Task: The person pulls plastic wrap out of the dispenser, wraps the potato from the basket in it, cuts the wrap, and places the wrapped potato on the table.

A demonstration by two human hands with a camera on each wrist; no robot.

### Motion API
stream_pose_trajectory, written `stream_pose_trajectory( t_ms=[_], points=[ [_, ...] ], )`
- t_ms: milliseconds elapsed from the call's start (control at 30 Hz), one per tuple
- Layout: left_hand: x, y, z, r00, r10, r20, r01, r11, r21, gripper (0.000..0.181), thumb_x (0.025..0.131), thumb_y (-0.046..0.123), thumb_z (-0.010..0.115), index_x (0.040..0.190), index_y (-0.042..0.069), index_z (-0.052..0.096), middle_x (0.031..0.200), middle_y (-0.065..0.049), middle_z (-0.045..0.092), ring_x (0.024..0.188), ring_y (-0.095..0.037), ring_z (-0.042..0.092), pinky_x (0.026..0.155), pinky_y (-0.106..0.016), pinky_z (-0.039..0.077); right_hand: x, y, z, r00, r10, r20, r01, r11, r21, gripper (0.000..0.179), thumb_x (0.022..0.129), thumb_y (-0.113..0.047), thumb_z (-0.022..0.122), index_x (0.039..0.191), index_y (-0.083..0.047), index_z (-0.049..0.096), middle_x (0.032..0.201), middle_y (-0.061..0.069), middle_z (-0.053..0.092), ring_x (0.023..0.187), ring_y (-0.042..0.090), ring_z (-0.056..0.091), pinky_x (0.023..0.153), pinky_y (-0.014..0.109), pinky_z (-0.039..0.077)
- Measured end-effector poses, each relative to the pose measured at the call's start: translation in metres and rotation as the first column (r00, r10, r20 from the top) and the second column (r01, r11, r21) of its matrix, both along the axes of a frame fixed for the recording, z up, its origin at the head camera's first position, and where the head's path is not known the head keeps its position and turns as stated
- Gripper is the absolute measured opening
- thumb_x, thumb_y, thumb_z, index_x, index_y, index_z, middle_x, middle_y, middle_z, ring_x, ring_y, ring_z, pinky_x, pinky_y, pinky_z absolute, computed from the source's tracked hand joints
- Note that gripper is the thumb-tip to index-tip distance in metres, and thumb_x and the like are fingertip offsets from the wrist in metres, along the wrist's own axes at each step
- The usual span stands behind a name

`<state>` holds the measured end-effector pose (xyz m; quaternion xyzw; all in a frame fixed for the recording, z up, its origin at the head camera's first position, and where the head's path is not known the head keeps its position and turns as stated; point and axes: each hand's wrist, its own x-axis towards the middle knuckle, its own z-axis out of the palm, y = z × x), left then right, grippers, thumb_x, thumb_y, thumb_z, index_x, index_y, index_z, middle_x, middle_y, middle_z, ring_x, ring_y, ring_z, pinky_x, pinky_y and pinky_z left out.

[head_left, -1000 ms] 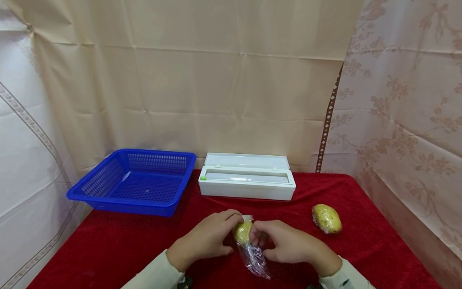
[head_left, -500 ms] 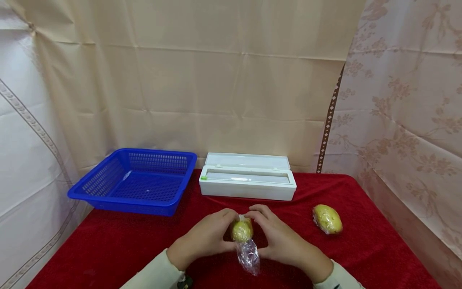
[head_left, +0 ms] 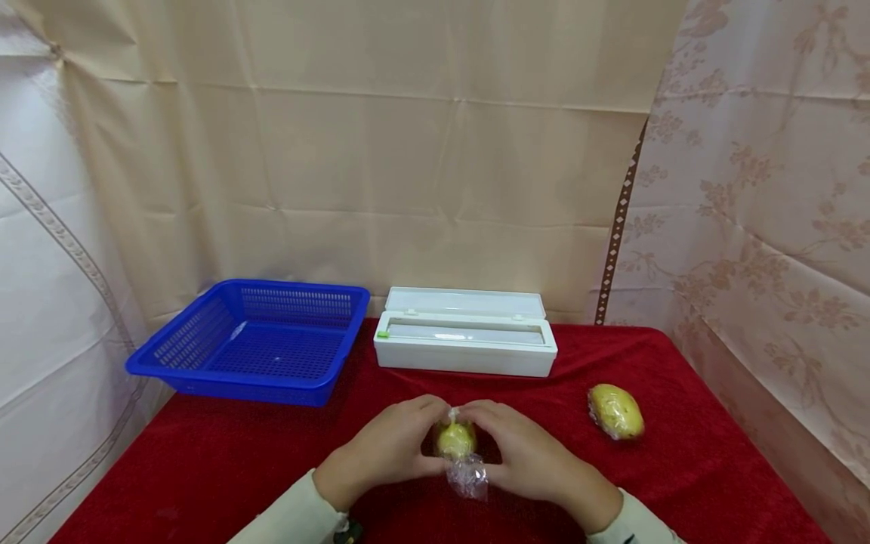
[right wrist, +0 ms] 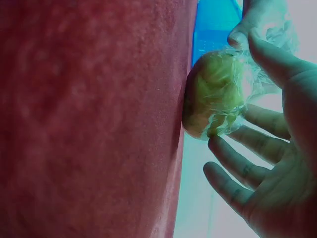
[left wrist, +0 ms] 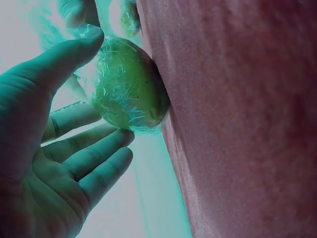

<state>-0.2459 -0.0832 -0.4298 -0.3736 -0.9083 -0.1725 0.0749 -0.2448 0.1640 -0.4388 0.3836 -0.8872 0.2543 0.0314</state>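
Observation:
A yellow potato (head_left: 455,440) wrapped in clear cling film sits on the red cloth between the two hands. Loose cling film (head_left: 467,477) bunches out at its near side. From the left, my left hand (head_left: 390,447) pinches the film, its thumb at the near bunch and fingertips at the far side. My right hand (head_left: 533,455) mirrors this from the right. In the left wrist view the potato (left wrist: 132,89) touches the cloth, and the thumb lies on the film. The right wrist view shows both thumb tips close together beside the potato (right wrist: 210,99).
A second wrapped potato (head_left: 616,412) lies to the right on the red cloth (head_left: 686,453). Behind the hands stands a white cling film dispenser (head_left: 465,361) with its lid raised. A blue plastic basket (head_left: 238,389) is at the back left, with curtains behind.
The right hand has shifted from the potato's side to a grip mirroring the left. The potato has turned slightly, and the film tail, stretched toward the near right before, is now gathered up shorter.

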Motion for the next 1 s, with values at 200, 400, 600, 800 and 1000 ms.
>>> stream_pose_trajectory(
  t_ms=[200, 400, 600, 800, 1000],
  points=[
    [-0.0011, 0.0009, 0.0026, 0.999, -0.02, 0.03, 0.019, 1.0, 0.016, 0.048, 0.08, 0.049, 0.086, 0.113, 0.02, 0.068, 0.119, 0.008, 0.068, 0.105, -0.003, 0.064, 0.091, -0.024, 0.055, -0.0026, 0.0019, 0.0001, 0.999, 0.018, 0.027, -0.015, 0.997, -0.08, 0.049, 0.09, -0.044, 0.08, 0.132, -0.025, 0.064, 0.133, -0.013, 0.064, 0.126, 0.005, 0.059, 0.107, 0.038, 0.051],
    [-0.0029, 0.0013, 0.0028, 0.995, -0.038, 0.095, 0.031, 0.997, 0.076, 0.047, 0.08, 0.052, 0.086, 0.115, 0.022, 0.072, 0.12, 0.01, 0.07, 0.103, 0.0, 0.064, 0.088, -0.02, 0.055, -0.0032, 0.0022, 0.0017, 0.997, 0.016, 0.074, -0.006, 0.991, -0.132, 0.039, 0.091, -0.046, 0.078, 0.124, -0.029, 0.066, 0.126, -0.015, 0.065, 0.119, 0.004, 0.062, 0.103, 0.037, 0.054],
    [-0.0036, 0.0025, 0.0005, 0.999, -0.037, 0.025, 0.035, 0.996, 0.077, 0.033, 0.086, 0.046, 0.083, 0.108, 0.023, 0.075, 0.115, 0.012, 0.071, 0.096, 0.0, 0.064, 0.081, -0.017, 0.053, -0.0044, 0.0025, 0.0007, 0.992, 0.009, 0.127, 0.014, 0.984, -0.179, 0.032, 0.092, -0.041, 0.078, 0.12, -0.032, 0.066, 0.123, -0.018, 0.066, 0.116, 0.004, 0.063, 0.101, 0.042, 0.055],
    [-0.0026, 0.0032, -0.0008, 0.999, -0.027, 0.034, 0.023, 0.994, 0.103, 0.034, 0.085, 0.047, 0.084, 0.106, 0.022, 0.077, 0.117, 0.009, 0.072, 0.102, -0.001, 0.066, 0.085, -0.018, 0.055, -0.0064, 0.0031, -0.0015, 0.988, -0.001, 0.151, 0.032, 0.979, -0.202, 0.029, 0.093, -0.04, 0.078, 0.118, -0.033, 0.066, 0.119, -0.02, 0.066, 0.111, 0.005, 0.064, 0.097, 0.039, 0.056],
    [-0.0033, 0.003, -0.0018, 0.993, -0.038, 0.11, 0.021, 0.988, 0.153, 0.037, 0.087, 0.053, 0.079, 0.108, 0.023, 0.08, 0.123, 0.008, 0.073, 0.114, -0.004, 0.067, 0.096, -0.025, 0.056, -0.007, 0.0022, -0.0028, 0.992, 0.004, 0.125, 0.027, 0.97, -0.243, 0.023, 0.09, -0.033, 0.081, 0.109, -0.03, 0.068, 0.113, -0.013, 0.067, 0.103, 0.009, 0.066, 0.09, 0.035, 0.058]
  ],
)
